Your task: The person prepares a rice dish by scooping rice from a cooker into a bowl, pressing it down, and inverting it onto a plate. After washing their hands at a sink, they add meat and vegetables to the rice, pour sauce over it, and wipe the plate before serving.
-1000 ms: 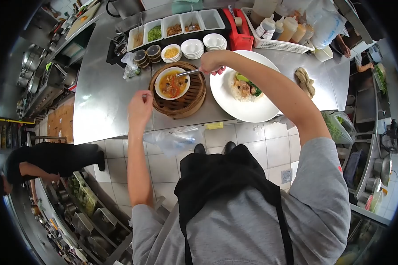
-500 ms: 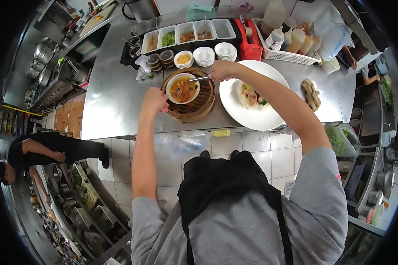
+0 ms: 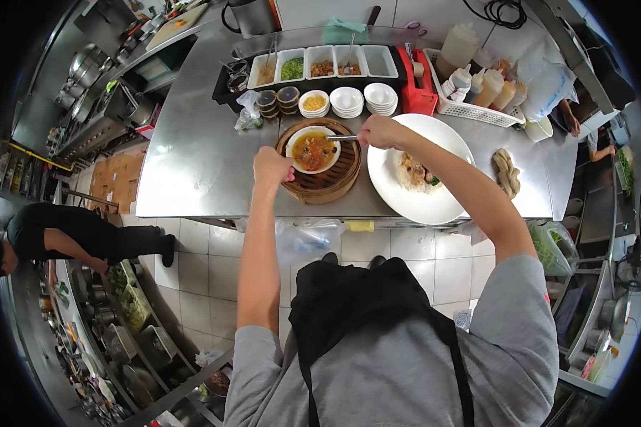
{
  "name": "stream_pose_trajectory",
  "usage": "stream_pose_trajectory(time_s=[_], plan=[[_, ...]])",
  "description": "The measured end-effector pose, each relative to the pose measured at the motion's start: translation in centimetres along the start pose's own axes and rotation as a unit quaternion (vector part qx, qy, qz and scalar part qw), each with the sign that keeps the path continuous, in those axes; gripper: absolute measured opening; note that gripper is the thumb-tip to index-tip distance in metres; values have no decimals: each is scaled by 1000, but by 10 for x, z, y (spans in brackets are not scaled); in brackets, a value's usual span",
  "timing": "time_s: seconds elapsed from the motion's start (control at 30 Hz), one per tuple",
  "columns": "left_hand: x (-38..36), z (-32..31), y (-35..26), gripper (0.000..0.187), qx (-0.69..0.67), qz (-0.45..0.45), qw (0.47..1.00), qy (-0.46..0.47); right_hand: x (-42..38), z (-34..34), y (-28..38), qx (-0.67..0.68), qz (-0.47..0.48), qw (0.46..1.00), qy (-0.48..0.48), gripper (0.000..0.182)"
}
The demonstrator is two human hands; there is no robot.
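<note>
A white bowl (image 3: 313, 168) of orange-red soup (image 3: 313, 150) sits in a round bamboo steamer (image 3: 329, 191) on the steel counter. My right hand (image 3: 379, 132) is closed around a slim metal utensil (image 3: 343, 138), whose far end reaches over the bowl's right rim to the soup. On the other side, my left hand (image 3: 272, 167) is closed, fingertips right at the bowl's left edge and the steamer's rim; I cannot tell what they pinch. Under my right forearm lies a large white plate (image 3: 388, 186) with rice and topped food (image 3: 414, 173).
Small white bowls (image 3: 346, 99) and lidded cups (image 3: 267, 103) stand behind the steamer, before a topping tray (image 3: 322, 62). A red holder (image 3: 419, 99) and a basket (image 3: 477, 112) of squeeze bottles are at right. A knotted cloth (image 3: 506, 173) lies near the counter's right end. Another person (image 3: 71, 235) bends at left.
The whole view has shifted, so the counter sits slightly lower and farther right. Both hands keep about the same places at the bowl. The person at left has bent toward the shelving.
</note>
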State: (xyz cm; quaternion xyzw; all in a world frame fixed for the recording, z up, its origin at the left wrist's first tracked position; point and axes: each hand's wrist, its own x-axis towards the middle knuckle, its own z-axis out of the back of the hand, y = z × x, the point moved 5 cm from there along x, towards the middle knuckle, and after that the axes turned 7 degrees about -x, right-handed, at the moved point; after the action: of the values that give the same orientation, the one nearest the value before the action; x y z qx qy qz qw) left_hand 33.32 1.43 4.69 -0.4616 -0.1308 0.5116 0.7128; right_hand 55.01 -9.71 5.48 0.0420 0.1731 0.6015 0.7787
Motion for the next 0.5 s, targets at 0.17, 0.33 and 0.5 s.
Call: stream_pose_trajectory(time_s=[0.17,0.33,0.5], plan=[[3,-1,10,16,-105,-16,994,19,-10,-3,-11,83,-33,996,-11,29],[-8,-5,-10,18,-187,-33,981,23,-42,26,-14,98,-44,994,-31,27],[-12,-39,-38,20,-213,-48,971,93,-79,37,-44,67,-59,993,-76,27]])
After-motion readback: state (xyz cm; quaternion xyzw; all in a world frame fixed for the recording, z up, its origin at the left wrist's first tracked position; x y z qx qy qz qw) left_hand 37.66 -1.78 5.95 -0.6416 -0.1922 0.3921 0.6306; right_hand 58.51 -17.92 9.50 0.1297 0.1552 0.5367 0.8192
